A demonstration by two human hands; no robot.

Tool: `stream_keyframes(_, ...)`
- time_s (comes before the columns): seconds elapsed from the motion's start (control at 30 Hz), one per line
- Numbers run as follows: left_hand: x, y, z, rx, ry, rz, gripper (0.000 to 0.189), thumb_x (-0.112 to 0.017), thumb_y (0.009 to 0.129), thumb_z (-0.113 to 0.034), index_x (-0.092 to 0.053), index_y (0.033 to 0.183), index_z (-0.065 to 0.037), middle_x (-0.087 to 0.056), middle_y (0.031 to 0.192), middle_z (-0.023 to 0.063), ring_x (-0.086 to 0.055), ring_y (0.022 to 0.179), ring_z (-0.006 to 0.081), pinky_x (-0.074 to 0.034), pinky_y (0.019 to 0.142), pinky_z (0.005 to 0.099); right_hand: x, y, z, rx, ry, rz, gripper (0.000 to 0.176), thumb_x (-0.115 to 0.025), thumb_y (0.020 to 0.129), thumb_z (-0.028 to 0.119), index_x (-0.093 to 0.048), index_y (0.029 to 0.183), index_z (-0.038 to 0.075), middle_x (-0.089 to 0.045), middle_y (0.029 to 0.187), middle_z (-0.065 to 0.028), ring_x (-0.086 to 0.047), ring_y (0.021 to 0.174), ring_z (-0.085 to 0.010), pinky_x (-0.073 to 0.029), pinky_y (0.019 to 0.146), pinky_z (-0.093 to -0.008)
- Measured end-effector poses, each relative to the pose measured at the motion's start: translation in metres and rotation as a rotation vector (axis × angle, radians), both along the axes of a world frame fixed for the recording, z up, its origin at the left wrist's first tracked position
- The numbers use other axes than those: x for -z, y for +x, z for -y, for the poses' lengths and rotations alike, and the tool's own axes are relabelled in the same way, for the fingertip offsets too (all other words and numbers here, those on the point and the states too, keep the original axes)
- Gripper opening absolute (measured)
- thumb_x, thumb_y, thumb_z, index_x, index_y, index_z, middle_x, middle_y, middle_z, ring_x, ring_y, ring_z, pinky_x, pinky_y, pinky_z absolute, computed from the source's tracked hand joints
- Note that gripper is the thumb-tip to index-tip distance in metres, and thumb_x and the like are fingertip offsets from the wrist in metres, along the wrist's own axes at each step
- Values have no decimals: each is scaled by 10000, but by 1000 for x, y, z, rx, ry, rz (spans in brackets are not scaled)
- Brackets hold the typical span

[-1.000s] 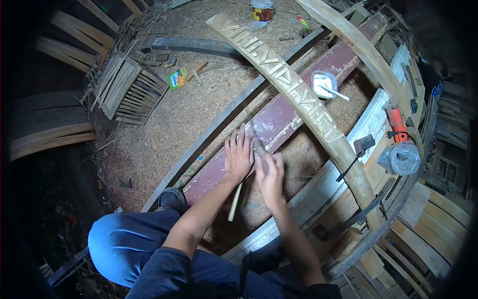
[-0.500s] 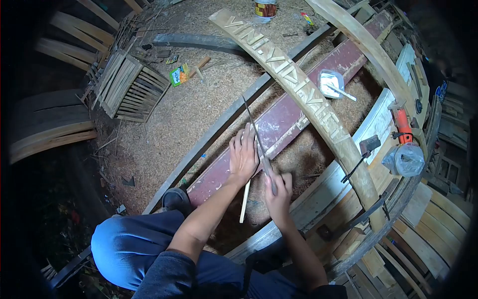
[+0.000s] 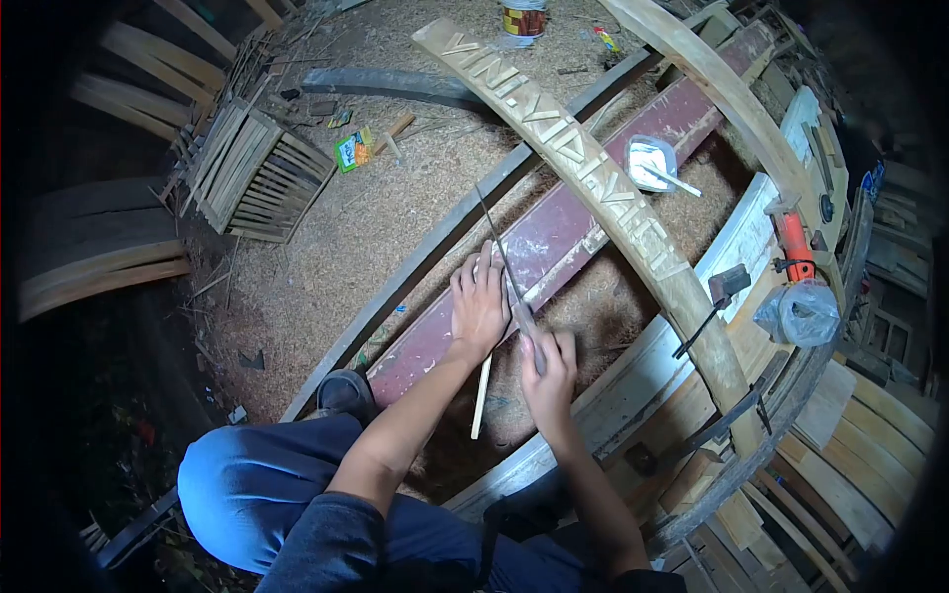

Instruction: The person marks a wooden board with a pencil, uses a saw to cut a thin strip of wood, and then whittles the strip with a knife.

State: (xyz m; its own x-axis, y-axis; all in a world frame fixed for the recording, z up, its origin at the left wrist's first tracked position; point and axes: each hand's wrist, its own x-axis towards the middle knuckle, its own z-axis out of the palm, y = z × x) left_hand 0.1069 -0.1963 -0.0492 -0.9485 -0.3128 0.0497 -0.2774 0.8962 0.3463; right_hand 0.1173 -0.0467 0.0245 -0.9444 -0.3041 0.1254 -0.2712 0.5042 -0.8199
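My left hand (image 3: 479, 306) lies flat with fingers stretched forward over a red-painted plank (image 3: 544, 232). Beneath its palm runs a thin wooden strip (image 3: 480, 400), whose near end sticks out past the plank towards me. Closed round the handle of a handsaw (image 3: 502, 252) is my right hand (image 3: 550, 371). The saw's thin blade, seen nearly edge-on, slants forward and left across the plank, close beside my left fingers. Beyond the hands, a curved wooden beam (image 3: 578, 163) crosses over the plank, with short strips set in a zigzag pattern along its face.
A white-filled tub (image 3: 651, 158) with a stick in it stands on the plank. To the right are an orange power tool (image 3: 794, 247), a plastic bag (image 3: 803, 314) and a hammer-like tool (image 3: 730, 285). A slatted wooden stack (image 3: 267, 173) sits on the shaving-covered floor.
The view has shifted slightly, moving most things a little to the left. Both hands keep nearly the same pose, with the saw still beside my left fingers.
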Motion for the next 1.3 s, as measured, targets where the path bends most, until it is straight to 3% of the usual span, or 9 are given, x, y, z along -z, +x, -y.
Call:
stream_keyframes(0.03, 1, 0, -1, -17, 21, 17, 444, -527, 925, -145, -518, 1342, 7, -368, 1569, 183, -392, 1371, 369, -291, 1136, 521, 4, -12, 11, -5, -13, 32, 209, -665, 959, 101, -696, 1158, 46, -537, 949, -189, -605, 819, -347, -504, 718, -447)
stream_keyframes(0.17, 2, 1, 2, 22, 15, 23, 440, -541, 917, -147, -531, 1337, -18, -376, 1561, 197, -401, 1358, 379, -307, 1121, 523, 12, -26, 20, 10, -77, 18, 259, -663, 954, 98, -682, 1206, 47, -545, 939, -191, -571, 809, -346, -477, 727, -442)
stream_keyframes(0.33, 5, 5, -2, 0, -5, -27, 418, -531, 933, -143, -548, 1336, -34, -390, 1556, 188, -417, 1342, 377, -321, 1104, 520, 5, 2, -8, 57, -6, 75, 249, -672, 939, 63, -698, 1184, 31, -534, 946, -160, -581, 798, -302, -483, 692, -395)
stream_keyframes(0.53, 2, 0, 0, -3, -4, -67, 436, -532, 965, -139, -501, 1383, -22, -448, 1496, 195, -424, 1334, 392, -322, 1124, 505, 7, -1, 7, 122, -44, 34, 199, -681, 917, 30, -703, 1113, 1, -547, 887, -155, -575, 788, -299, -469, 699, -416)
stream_keyframes(0.6, 1, 2, 1, 1, -16, -47, 427, -535, 961, -136, -511, 1373, -23, -446, 1499, 190, -426, 1331, 389, -321, 1124, 509, 3, -2, 5, 122, -35, 51, 217, -690, 921, 43, -710, 1134, 7, -576, 919, -156, -595, 804, -296, -490, 695, -389)
stream_keyframes(1.07, 2, 2, 0, -9, -42, 4, 412, -523, 982, -243, -558, 1350, -60, -406, 1553, 150, -412, 1354, 338, -310, 1118, 499, 4, 2, 17, 118, -49, 11, 180, -685, 899, 9, -704, 1078, -7, -552, 874, -173, -585, 773, -330, -480, 709, -435)
stream_keyframes(1.13, 3, 0, 0, -14, -3, -55, 344, -531, 982, -219, -571, 1259, -18, -415, 1530, 160, -420, 1324, 370, -318, 1116, 511, 11, 12, 6, 104, -83, -7, 183, -680, 903, 13, -700, 1085, 2, -551, 869, -169, -584, 780, -333, -478, 711, -435)
stream_keyframes(1.17, 4, 0, 1, -3, -39, -12, 419, -541, 972, -242, -555, 1352, -66, -391, 1560, 145, -409, 1347, 331, -310, 1117, 496, 12, 15, 2, 105, -57, 13, 186, -680, 902, 13, -698, 1087, 1, -553, 870, -168, -584, 786, -331, -476, 714, -434)
stream_keyframes(1.3, 5, 1, -1, -10, -58, 25, 430, -534, 977, -243, -549, 1370, -69, -392, 1559, 147, -396, 1356, 341, -307, 1119, 497, 10, -15, 20, 95, -30, 8, 167, -681, 917, 36, -694, 1080, -1, -548, 885, -171, -577, 799, -338, -471, 710, -434)
